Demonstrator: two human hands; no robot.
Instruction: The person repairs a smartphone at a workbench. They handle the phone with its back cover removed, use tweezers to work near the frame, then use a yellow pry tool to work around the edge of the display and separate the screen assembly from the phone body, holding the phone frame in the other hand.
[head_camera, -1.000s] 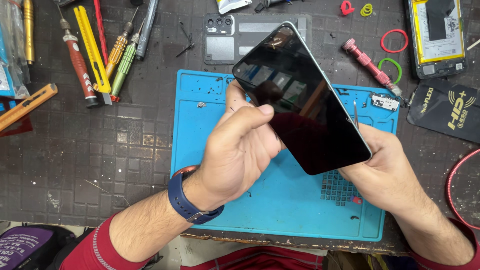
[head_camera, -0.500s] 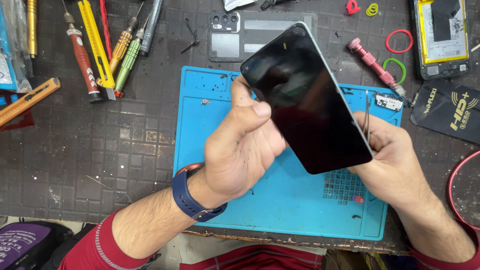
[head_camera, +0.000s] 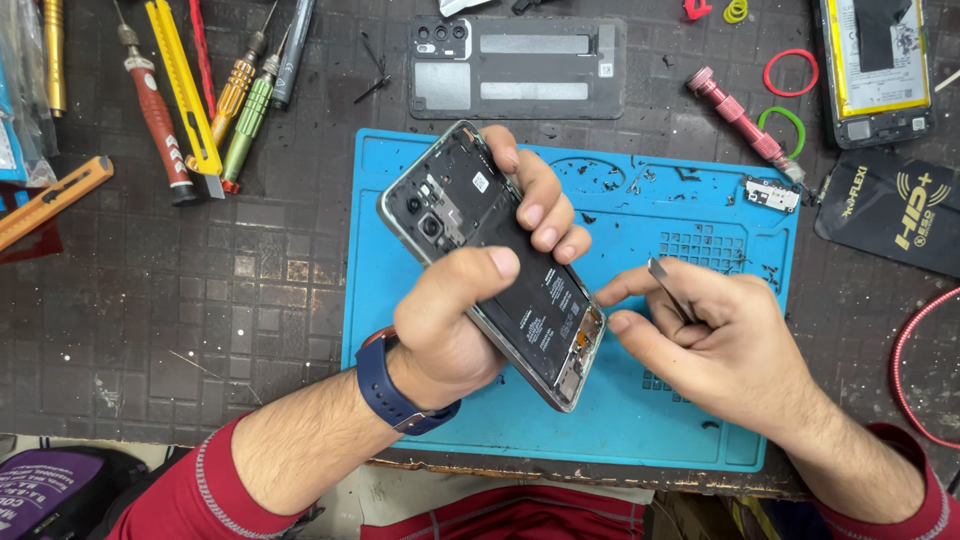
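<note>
Flipped since the earlier frames: the phone (head_camera: 495, 265) showed its dark glass face up with both hands on it; now the open back faces the camera, with camera modules, a black cover plate and the bottom board exposed. It's held tilted in the air above the blue work mat (head_camera: 640, 430).

Left hand (head_camera: 480, 300) is clenched round the phone's middle, thumb across the black plate, fingers wrapped over the far edge. Right hand (head_camera: 720, 350) has let go of the phone and is pinched on thin metal tweezers (head_camera: 668, 288), forefinger pointing at the phone's lower end, close but not touching.

Handling, my read: light and stiff, but fragile like this. Glass front underneath, bare connectors on top. Best held by the frame edges as now; thumb pressure on the internals looks risky. Metal rim probably slippery.

Containers: none really. The mat has a grid of small shallow pockets near the right hand; I can't tell if anything sits in them. A small loose board (head_camera: 771, 194) lies on the mat's top right corner.

Off the mat: removed back cover (head_camera: 517, 67) above, screwdrivers (head_camera: 200, 95) top left, another opened phone (head_camera: 876, 62) top right, coloured rubber bands (head_camera: 790, 72) beside it.
</note>
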